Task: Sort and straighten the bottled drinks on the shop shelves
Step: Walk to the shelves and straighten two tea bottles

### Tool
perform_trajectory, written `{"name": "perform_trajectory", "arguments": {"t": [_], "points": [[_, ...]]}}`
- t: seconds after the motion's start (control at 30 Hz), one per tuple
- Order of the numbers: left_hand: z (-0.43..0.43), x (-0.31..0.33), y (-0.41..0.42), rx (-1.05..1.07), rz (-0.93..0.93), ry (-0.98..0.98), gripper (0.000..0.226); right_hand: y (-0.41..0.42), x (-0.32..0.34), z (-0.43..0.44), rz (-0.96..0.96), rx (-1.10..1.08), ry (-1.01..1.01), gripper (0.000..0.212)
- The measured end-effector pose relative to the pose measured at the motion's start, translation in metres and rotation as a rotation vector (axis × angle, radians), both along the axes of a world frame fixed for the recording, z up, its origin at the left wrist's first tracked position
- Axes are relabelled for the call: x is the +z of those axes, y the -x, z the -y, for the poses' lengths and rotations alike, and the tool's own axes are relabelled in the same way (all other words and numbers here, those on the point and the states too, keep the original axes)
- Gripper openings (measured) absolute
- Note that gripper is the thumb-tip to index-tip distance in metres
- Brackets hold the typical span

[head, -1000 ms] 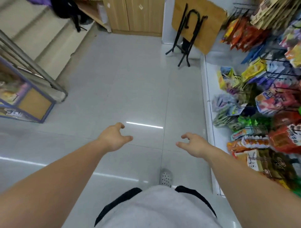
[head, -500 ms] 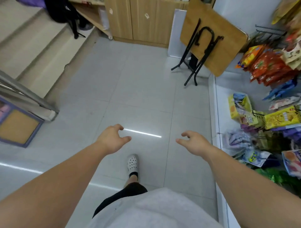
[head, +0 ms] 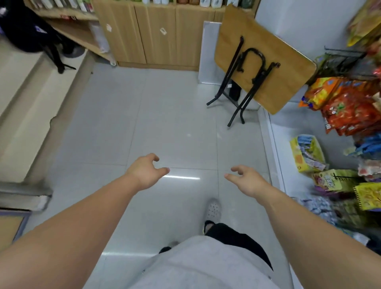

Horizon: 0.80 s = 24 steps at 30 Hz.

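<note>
Head camera looks down on a shop aisle with a pale tiled floor (head: 165, 123). Both bare arms reach forward over it: the left hand (head: 145, 172) and right hand (head: 248, 181) hang apart in mid-air, fingers loosely curled, holding nothing. Bottled drinks (head: 208, 2) stand in a row at the far edge, on a shelf above wooden cabinets (head: 156, 37), well apart from both hands; only their bases show. A folded table (head: 266, 55) leans at far right. Snack packets (head: 348, 107) hang along the right.
</note>
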<state>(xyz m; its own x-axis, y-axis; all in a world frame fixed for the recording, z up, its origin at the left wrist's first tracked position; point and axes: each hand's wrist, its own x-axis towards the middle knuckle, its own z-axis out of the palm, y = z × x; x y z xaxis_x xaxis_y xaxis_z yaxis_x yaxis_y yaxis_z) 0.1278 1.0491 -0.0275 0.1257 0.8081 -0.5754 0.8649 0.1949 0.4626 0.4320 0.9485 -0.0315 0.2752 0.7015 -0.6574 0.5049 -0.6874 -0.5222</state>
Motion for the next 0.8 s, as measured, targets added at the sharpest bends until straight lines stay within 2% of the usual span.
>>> {"name": "perform_trajectory", "arguments": {"t": [0.2,0.4,0.6,0.8], "points": [[-0.138,-0.007,-0.045,0.042,-0.045,-0.013,0.061,-0.061,-0.011,-0.153,-0.002,0.023,-0.042,0.059],[-0.262,0.013,-0.100,0.033,-0.094,-0.022,0.063,-0.115,0.003,-0.290,0.004,0.156,0.006,0.061],[-0.372,0.012,-0.135,-0.032,-0.102,-0.026,0.065,-0.142,-0.001,-0.408,0.000,0.191,-0.009,0.062],[-0.517,-0.005,-0.141,-0.060,-0.103,-0.031,0.066,-0.156,-0.011,-0.542,0.035,0.162,-0.014,0.063]]}}
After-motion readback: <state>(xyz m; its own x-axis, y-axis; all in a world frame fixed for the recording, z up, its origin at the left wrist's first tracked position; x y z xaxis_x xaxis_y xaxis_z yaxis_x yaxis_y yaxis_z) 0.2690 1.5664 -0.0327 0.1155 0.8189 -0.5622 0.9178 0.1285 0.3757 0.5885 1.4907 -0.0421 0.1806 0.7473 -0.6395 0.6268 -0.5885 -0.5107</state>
